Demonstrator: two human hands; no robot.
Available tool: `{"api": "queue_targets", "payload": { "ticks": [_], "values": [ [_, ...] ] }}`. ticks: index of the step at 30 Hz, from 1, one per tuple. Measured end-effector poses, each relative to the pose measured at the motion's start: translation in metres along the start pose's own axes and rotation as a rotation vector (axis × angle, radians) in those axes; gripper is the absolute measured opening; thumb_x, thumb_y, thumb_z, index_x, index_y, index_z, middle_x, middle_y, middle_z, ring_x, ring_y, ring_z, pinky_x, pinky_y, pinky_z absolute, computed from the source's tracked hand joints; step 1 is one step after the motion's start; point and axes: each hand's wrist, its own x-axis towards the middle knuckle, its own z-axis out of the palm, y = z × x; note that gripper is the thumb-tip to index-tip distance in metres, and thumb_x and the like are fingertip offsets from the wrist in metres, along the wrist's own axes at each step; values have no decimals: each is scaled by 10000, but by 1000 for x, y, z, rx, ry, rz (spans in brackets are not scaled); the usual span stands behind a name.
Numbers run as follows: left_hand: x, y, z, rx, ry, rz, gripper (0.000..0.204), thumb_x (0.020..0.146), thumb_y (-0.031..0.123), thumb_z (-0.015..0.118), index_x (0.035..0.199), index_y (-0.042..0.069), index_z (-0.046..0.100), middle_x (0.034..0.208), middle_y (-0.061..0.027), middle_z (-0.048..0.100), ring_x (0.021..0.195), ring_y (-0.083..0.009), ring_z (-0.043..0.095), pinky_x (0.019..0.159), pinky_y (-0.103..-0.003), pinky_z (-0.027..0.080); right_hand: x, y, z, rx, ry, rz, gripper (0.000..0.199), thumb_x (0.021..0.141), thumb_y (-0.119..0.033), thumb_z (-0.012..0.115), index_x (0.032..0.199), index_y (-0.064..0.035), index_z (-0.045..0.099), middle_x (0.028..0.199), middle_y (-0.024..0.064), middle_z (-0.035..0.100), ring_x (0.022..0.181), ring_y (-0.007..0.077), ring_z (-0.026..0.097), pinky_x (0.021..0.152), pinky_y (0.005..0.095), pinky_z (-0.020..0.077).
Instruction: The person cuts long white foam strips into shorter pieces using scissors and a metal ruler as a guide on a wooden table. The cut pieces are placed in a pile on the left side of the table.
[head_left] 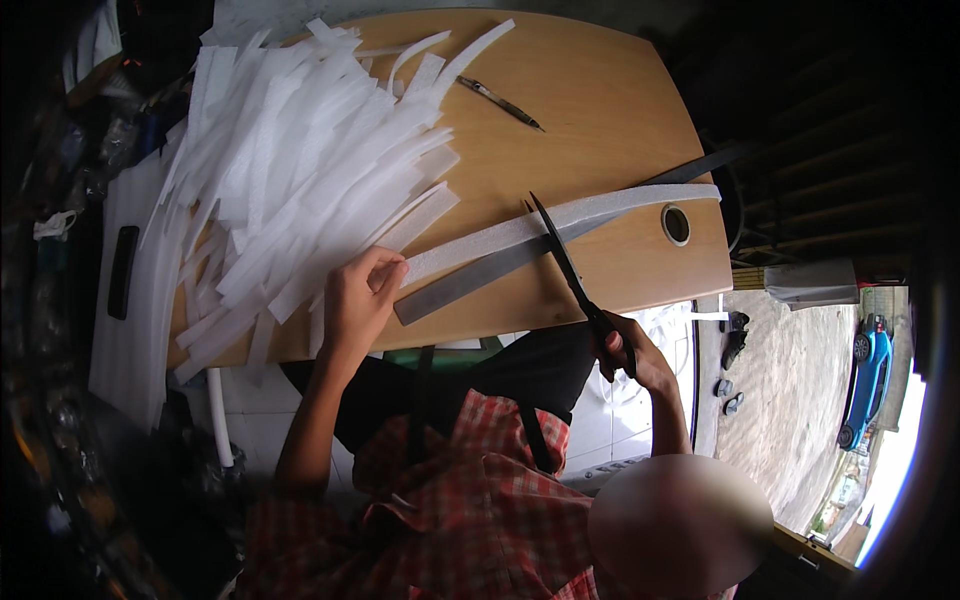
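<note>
A long white foam strip (455,255) stretches across the wooden table. My left hand (358,292) is closed in a pinch on its left end. In my right hand (637,353) is a pair of black scissors (570,268), gripped by the handles near the table's front edge. The scissor blades point away from me and reach across the strip, their tips slightly apart. Whether the strip lies between the blades, I cannot tell. A grey metal ruler (452,289) lies slantwise on the table, crossing beneath the strip toward the far right.
A large heap of white foam strips (300,150) covers the left of the wooden table (590,110). A dark pen (500,103) lies at the back. The tabletop has a round cable hole (676,225) at right. White foam sheets (130,350) stand beside the left edge.
</note>
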Motion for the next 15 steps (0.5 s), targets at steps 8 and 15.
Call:
{"api": "queue_targets", "payload": {
  "ticks": [8, 15],
  "values": [
    [-10, -2, -1, 93, 20, 42, 105, 904, 79, 710, 958, -10, 702, 786, -98, 708, 599, -116, 580, 580, -277, 461, 4, -8, -5, 5, 27, -24, 727, 872, -735, 595, 892, -11, 540, 583, 6, 487, 491, 104, 515, 457, 266, 402],
    [-8, -2, -6, 162, 49, 21, 95, 903, 106, 707, 919, 14, 689, 821, -149, 692, 675, -317, 656, 627, -386, 495, 1, -7, -1, -26, 109, 48, 559, 885, -538, 730, 835, -7, 561, 564, 12, 489, 467, 95, 514, 432, 257, 388]
  ]
}}
